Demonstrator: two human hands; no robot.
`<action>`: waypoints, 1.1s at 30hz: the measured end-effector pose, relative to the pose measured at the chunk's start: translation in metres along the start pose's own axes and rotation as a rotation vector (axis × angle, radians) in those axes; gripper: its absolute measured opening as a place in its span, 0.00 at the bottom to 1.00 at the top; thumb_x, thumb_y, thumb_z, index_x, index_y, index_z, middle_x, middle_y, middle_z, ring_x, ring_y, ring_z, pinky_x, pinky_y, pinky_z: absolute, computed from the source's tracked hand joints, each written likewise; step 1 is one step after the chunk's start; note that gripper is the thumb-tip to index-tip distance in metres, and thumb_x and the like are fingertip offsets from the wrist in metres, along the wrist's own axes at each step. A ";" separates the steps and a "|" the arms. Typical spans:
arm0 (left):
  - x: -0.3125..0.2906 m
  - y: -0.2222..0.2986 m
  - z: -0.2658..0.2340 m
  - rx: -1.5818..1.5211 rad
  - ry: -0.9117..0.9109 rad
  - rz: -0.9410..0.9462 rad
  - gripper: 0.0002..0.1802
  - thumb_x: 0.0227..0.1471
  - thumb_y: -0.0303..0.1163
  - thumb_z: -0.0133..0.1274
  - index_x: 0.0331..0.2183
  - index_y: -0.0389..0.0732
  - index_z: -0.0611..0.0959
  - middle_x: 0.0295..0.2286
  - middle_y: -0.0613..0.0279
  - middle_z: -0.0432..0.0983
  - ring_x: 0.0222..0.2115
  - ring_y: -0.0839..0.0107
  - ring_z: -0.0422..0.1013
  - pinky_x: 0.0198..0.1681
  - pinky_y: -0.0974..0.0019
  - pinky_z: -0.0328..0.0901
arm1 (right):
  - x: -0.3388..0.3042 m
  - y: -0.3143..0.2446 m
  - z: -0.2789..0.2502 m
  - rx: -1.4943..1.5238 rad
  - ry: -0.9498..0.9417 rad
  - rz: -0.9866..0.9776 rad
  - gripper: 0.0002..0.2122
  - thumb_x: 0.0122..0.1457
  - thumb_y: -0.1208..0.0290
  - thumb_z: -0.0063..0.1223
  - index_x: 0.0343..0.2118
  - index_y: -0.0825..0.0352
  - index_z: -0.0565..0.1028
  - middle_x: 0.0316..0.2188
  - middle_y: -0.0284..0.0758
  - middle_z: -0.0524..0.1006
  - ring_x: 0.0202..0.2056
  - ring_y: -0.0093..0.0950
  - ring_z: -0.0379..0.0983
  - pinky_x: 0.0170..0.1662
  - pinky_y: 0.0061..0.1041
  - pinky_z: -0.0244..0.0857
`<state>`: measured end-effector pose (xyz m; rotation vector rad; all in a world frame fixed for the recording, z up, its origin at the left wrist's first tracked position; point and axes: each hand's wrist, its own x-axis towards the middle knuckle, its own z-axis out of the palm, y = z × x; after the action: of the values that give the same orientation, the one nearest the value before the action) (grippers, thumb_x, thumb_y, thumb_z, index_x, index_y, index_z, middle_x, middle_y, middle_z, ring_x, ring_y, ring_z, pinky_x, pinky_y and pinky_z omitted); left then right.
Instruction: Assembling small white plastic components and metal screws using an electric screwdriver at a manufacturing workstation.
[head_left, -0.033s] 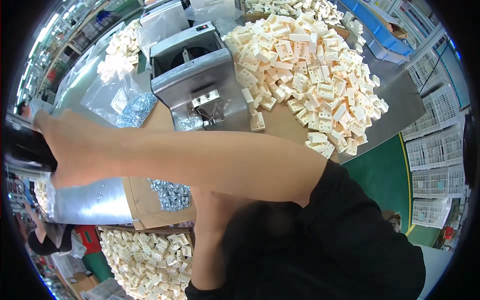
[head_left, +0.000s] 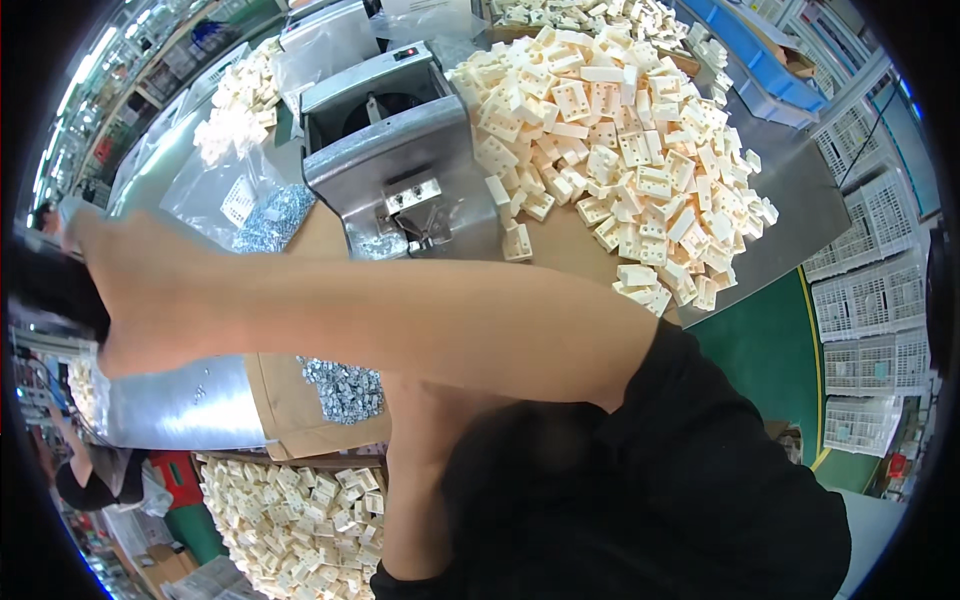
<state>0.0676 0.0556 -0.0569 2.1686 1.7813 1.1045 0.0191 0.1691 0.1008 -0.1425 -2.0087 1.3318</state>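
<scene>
My right forearm stretches across the view to the left edge. There my right hand [head_left: 155,285] is closed around a dark, glossy object [head_left: 55,285], cut off by the rim and too unclear to name. My left arm rises from the lower edge and passes beneath the right forearm. Only the wrist end of my left hand [head_left: 428,415] shows; its fingers are hidden. Close to it lies a heap of small silvery metal pieces [head_left: 345,392] on cardboard. Beyond the right forearm stands a grey metal feeder machine [head_left: 400,160] with a round dark opening.
A big pile of cream plastic blocks with holes [head_left: 640,160] covers the table right of the machine. More cream blocks [head_left: 295,520] fill a container below. A clear bag of metal pieces [head_left: 272,220] lies left of the machine. White crates [head_left: 870,300] line the right side.
My right hand has shifted very slightly at the left edge, still around the dark object. Nothing else has visibly moved.
</scene>
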 end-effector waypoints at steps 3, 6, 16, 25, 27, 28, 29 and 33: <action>-0.014 -0.016 -0.028 0.070 -0.078 -0.015 0.23 0.40 0.32 0.69 0.41 0.39 0.83 0.37 0.53 0.80 0.36 0.51 0.77 0.35 0.54 0.70 | 0.001 -0.022 0.006 0.286 0.228 -0.041 0.39 0.45 0.73 0.63 0.61 0.79 0.58 0.37 0.54 0.79 0.39 0.44 0.80 0.42 0.36 0.74; 0.018 0.006 -0.013 -0.002 -0.100 -0.081 0.26 0.40 0.36 0.71 0.43 0.39 0.83 0.36 0.54 0.78 0.37 0.53 0.76 0.35 0.55 0.70 | -0.047 -0.011 -0.063 0.400 0.404 -0.194 0.37 0.51 0.66 0.59 0.61 0.76 0.57 0.35 0.51 0.77 0.34 0.39 0.77 0.37 0.33 0.72; 0.019 -0.002 -0.014 0.084 -0.069 -0.033 0.24 0.42 0.39 0.71 0.42 0.40 0.84 0.32 0.60 0.73 0.31 0.59 0.74 0.31 0.59 0.70 | -0.097 0.009 -0.103 0.582 0.572 -0.390 0.33 0.64 0.43 0.49 0.58 0.68 0.56 0.27 0.41 0.74 0.19 0.27 0.71 0.22 0.24 0.65; 0.022 0.000 -0.016 0.079 -0.158 -0.120 0.20 0.44 0.41 0.67 0.40 0.45 0.86 0.35 0.62 0.73 0.38 0.61 0.75 0.35 0.57 0.73 | -0.107 0.038 -0.109 0.274 0.624 -0.374 0.31 0.65 0.39 0.46 0.51 0.67 0.59 0.23 0.43 0.74 0.19 0.28 0.71 0.21 0.24 0.66; 0.022 0.000 -0.016 0.082 -0.165 -0.130 0.20 0.43 0.41 0.67 0.40 0.45 0.86 0.35 0.62 0.73 0.38 0.61 0.75 0.35 0.57 0.73 | -0.106 0.040 -0.109 0.212 0.629 -0.388 0.30 0.66 0.41 0.46 0.53 0.67 0.58 0.22 0.43 0.73 0.19 0.28 0.71 0.21 0.25 0.66; 0.023 0.001 -0.017 0.094 -0.171 -0.133 0.20 0.43 0.41 0.67 0.40 0.45 0.86 0.34 0.62 0.73 0.38 0.61 0.75 0.35 0.57 0.73 | -0.106 0.042 -0.109 0.171 0.623 -0.387 0.30 0.66 0.41 0.45 0.53 0.66 0.58 0.22 0.42 0.73 0.19 0.28 0.71 0.21 0.25 0.66; 0.024 0.002 -0.017 0.106 -0.177 -0.137 0.20 0.43 0.40 0.67 0.40 0.45 0.86 0.34 0.62 0.73 0.37 0.61 0.75 0.35 0.57 0.73 | -0.106 0.043 -0.110 0.129 0.617 -0.386 0.30 0.66 0.42 0.45 0.53 0.66 0.58 0.22 0.42 0.73 0.18 0.28 0.71 0.21 0.25 0.66; 0.021 0.001 -0.016 0.079 -0.157 -0.123 0.21 0.43 0.40 0.67 0.41 0.45 0.86 0.34 0.62 0.73 0.36 0.61 0.75 0.35 0.57 0.73 | -0.102 0.047 -0.107 0.258 0.563 -0.430 0.30 0.67 0.48 0.49 0.59 0.66 0.55 0.29 0.41 0.72 0.20 0.26 0.70 0.21 0.24 0.65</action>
<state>0.0596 0.0689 -0.0352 2.0912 1.8878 0.8271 0.1464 0.2267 0.0334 0.0342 -1.2942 1.1031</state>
